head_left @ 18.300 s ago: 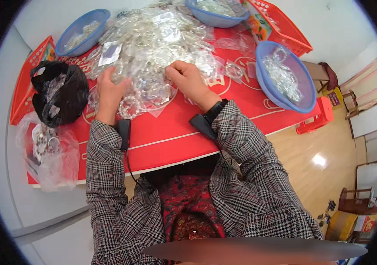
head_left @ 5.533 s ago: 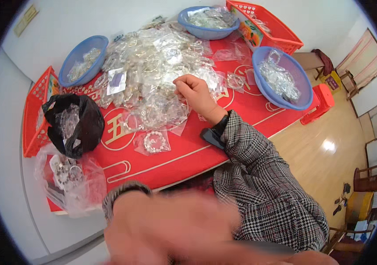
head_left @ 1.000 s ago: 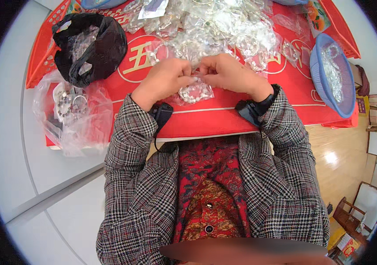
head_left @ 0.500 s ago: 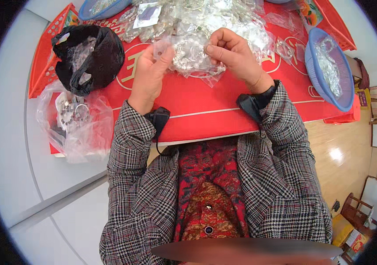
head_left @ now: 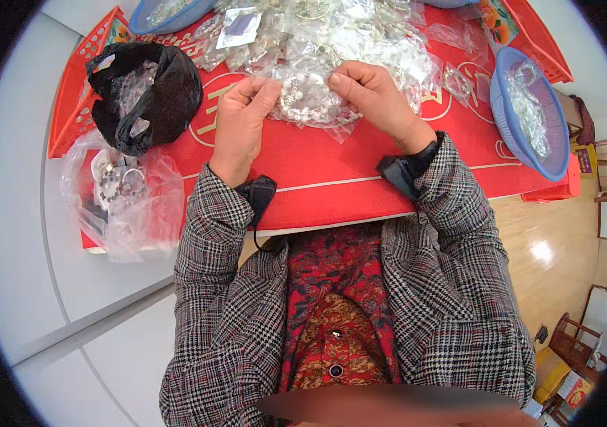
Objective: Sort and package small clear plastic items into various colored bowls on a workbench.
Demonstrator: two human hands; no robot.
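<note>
Nearest, two checked sleeves (head_left: 207, 242) reach over the front edge of a table with a red cloth (head_left: 332, 192). Between the hands and just above the cloth's bare strip is a small clear bag (head_left: 340, 128), its plastic thin, shiny and creased, with a loose corner pointing down toward the person. Through it shows a bracelet (head_left: 315, 112), a rounded loop of whitish, silvery beads that catch the light; single beads are too small to make out well. The left hand (head_left: 241, 122) pinches the bag's left side between thumb and forefinger, and the right hand (head_left: 378, 96) pinches the right side the same way, so the bag is spread between them. Whether its underside touches the things below, I cannot tell. To the left sit a see-through plastic bag (head_left: 148, 224) holding more bracelets and, just beyond it, a black bag (head_left: 184, 92). At the right stands a blue basin (head_left: 556, 169) of clear packets. Farther back, a glittering heap (head_left: 382, 53) of similar packets spreads across the table.
</note>
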